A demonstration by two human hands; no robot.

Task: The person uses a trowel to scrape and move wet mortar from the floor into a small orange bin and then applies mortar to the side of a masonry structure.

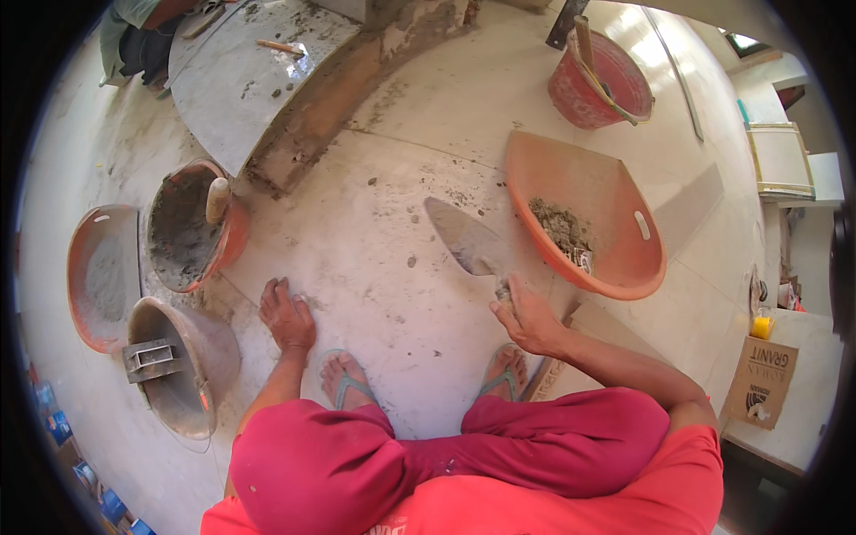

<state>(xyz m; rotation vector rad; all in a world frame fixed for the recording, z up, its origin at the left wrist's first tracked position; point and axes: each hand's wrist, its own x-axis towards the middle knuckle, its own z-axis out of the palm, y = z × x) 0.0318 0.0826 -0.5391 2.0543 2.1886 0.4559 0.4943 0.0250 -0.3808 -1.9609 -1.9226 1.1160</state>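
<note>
My right hand [526, 319] is closed around the handle of a pointing trowel [465, 236]. The trowel's grey, pointed blade lies low over the dusty floor, its tip toward the far left, just left of an orange scoop-shaped pan [629, 196] holding a clump of wet mortar [560, 223]. My left hand [288, 316] is at the floor with its fingers loosely bent and apart, holding nothing. Nearest to it on the left are an orange bucket [234, 239], smeared with grey mortar and with a wooden handle sticking up, and a grey bucket [223, 343].
A second orange pan [82, 283] holds grey powder at the left. Far right stands a red bucket [588, 85] with a wooden handle in it. A large tile [241, 89] lies by a step [312, 134]; a person [134, 45] crouches beyond. Mortar crumbs dot the floor [366, 259].
</note>
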